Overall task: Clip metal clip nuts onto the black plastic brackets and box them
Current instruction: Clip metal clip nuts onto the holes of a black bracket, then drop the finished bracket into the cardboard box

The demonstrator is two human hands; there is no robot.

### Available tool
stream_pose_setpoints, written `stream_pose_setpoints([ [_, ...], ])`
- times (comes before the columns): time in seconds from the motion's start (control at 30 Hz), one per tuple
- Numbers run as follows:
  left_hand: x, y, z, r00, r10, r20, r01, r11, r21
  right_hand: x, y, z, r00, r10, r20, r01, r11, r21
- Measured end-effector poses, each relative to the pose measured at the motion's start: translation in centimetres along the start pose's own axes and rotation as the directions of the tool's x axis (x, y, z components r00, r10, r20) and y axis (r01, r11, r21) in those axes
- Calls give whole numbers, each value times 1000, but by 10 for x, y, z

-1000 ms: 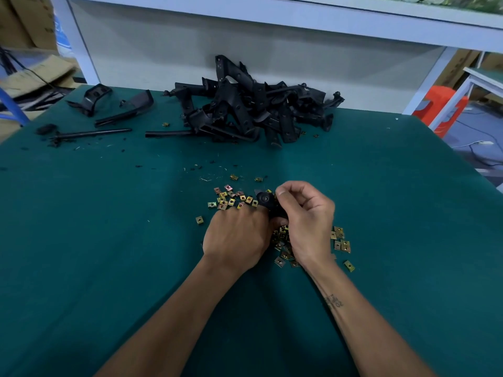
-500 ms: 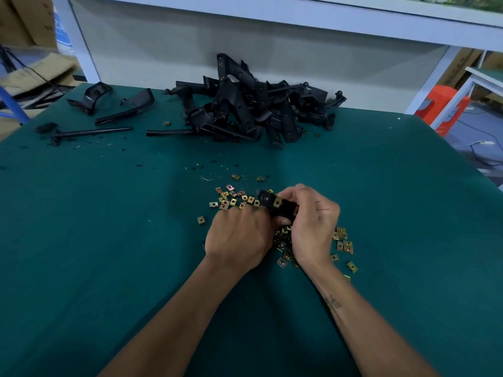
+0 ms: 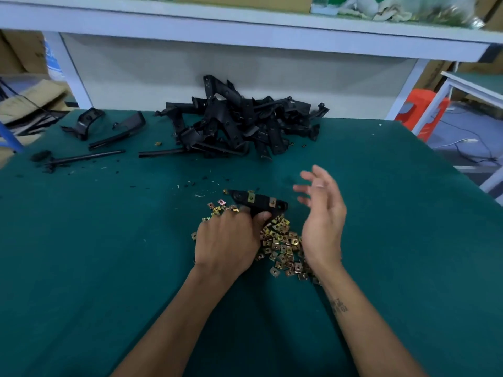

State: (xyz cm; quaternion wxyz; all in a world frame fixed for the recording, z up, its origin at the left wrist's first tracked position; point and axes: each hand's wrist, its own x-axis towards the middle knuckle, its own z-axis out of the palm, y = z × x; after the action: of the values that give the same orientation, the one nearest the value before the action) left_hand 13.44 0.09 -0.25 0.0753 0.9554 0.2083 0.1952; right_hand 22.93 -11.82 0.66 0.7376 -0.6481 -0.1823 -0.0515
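Observation:
My left hand [image 3: 227, 240] grips a black plastic bracket [image 3: 261, 201] just above the green table, its long end pointing right. Two brass clip nuts sit clipped on the bracket's top edge. My right hand [image 3: 322, 213] hovers to the right of the bracket with fingers spread, holding nothing and a little blurred. A heap of loose brass clip nuts [image 3: 280, 244] lies on the table between and under both hands. A few more loose nuts [image 3: 217, 206] lie by my left knuckles.
A large pile of black brackets [image 3: 239, 123] lies at the back of the green table [image 3: 109, 240] against a white panel. Loose black parts [image 3: 89, 123] and a rod [image 3: 84, 157] lie back left. An orange stool [image 3: 422, 112] stands off the right edge.
My right hand has let go of the bracket and lifted away to the right with fingers spread. The bracket now shows two nuts and stays in my left hand.

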Motion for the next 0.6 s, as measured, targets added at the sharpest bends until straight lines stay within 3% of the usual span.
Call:
stream_pose_setpoints([
  [0.07, 4, 1, -10, 998, -57, 1, 57, 989, -134, 1, -9, -10, 1000, 1, -8, -2, 997, -72],
  [0.17, 10, 15, -21, 997, -70, 11, 68, 913, -403, -9, -21, -29, 985, 119, 128, -91, 975, -205],
  [0.27, 16, 46, -28, 999, -42, -22, 22, 824, -567, -37, -28, -52, 921, 259, 291, -168, 938, -302],
  [0.37, 18, 99, -20, 996, 11, 84, 53, 699, -713, -66, -31, -73, 839, 356, 410, -260, 926, -273],
  [0.43, 12, 146, -14, 980, 113, 163, 51, 651, -757, -75, -30, -91, 898, 326, 296, -286, 943, -171],
  [0.5, 1, 195, -10, 955, 232, 187, 13, 594, -805, -78, -36, -114, 959, 284, 8, -282, 955, -89],
  [0.6, -23, 269, -3, 886, 430, 176, -100, 546, -832, -92, -42, -170, 898, 212, -386, -220, 975, 24],
])
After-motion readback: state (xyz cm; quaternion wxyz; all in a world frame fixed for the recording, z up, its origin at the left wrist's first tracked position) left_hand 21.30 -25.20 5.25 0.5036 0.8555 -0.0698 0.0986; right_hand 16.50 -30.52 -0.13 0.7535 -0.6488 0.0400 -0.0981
